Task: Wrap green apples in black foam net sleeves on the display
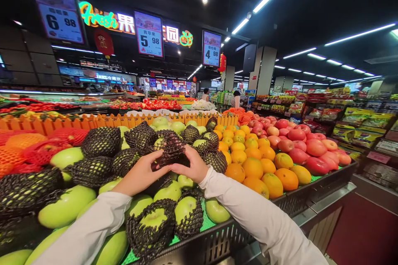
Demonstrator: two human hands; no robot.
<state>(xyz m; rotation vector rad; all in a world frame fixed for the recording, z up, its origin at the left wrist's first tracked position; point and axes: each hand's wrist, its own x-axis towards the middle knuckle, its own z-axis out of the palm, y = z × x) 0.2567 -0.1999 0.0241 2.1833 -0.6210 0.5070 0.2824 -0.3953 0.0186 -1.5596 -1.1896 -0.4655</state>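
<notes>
Both of my hands meet around a green apple in a black foam net [170,143], above the heap of green apples. My left hand [143,173] curls around its near left side, and my right hand [193,166] grips its right side, thumbs close together below. The black net covers most of the held apple. Just below my hands lie a bare green apple [168,191] and two netted apples, one a netted green apple [186,211] with its top showing. More netted apples [102,140] lie to the left of my left hand.
Oranges [253,167] and red apples [300,134] fill the display to the right. A black slatted rim [217,242] runs along the near edge. Behind the fruit stands an orange picket divider [93,122]. Red-netted fruit [40,149] lies far left; price screens [149,35] hang overhead.
</notes>
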